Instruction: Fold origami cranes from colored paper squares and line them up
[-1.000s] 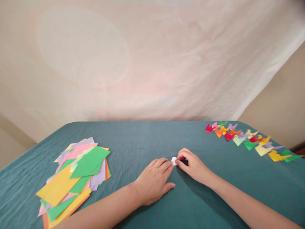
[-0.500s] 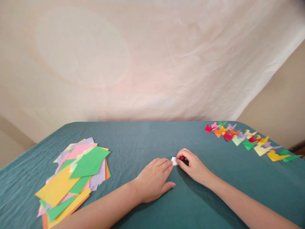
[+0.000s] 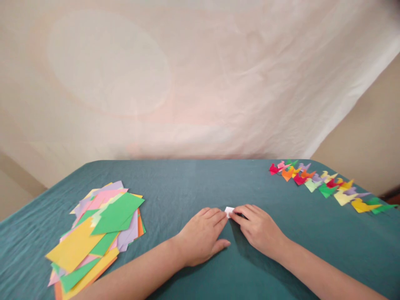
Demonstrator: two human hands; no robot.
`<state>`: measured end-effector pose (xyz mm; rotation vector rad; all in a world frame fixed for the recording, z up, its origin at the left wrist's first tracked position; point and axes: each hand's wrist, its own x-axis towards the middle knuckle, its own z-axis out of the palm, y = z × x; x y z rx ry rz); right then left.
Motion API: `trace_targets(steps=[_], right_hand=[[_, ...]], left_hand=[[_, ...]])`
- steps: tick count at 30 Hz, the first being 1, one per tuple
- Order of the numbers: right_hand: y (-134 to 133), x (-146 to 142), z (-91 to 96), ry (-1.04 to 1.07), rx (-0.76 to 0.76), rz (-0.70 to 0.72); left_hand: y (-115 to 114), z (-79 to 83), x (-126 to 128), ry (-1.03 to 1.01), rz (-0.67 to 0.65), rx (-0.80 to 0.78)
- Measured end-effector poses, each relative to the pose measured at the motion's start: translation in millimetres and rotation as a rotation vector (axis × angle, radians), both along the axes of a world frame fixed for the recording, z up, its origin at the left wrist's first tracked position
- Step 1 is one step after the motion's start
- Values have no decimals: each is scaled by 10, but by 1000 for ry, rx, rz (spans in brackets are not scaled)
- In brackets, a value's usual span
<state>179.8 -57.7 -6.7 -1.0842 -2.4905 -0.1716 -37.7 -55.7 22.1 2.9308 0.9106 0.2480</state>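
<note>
A small white folded paper (image 3: 229, 210) lies on the teal tablecloth (image 3: 187, 187) near the middle of the table. My left hand (image 3: 203, 237) rests flat on the cloth, fingers stretched, its fingertips touching the paper's left edge. My right hand (image 3: 258, 229) lies over the paper's right side with fingers extended and pressed down on it; most of the paper is hidden under them.
A loose pile of coloured paper sheets (image 3: 96, 233) lies at the left of the table. A row of several small folded coloured paper figures (image 3: 325, 183) runs along the far right edge. A pale cloth backdrop (image 3: 187, 83) hangs behind.
My right hand has gone from a raised pinch on the paper to lying flatter, fingers stretched over it. My left hand has stayed in place.
</note>
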Motion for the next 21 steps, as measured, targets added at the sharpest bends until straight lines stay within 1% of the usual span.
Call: trace_targets(steps=[12, 21], right_hand=[[-4, -39, 40, -71, -10, -31], [-13, -31, 30, -66, -4, -33]], left_hand=[[51, 44, -89, -15, -42, -14], [55, 36, -146, -2, -59, -32]])
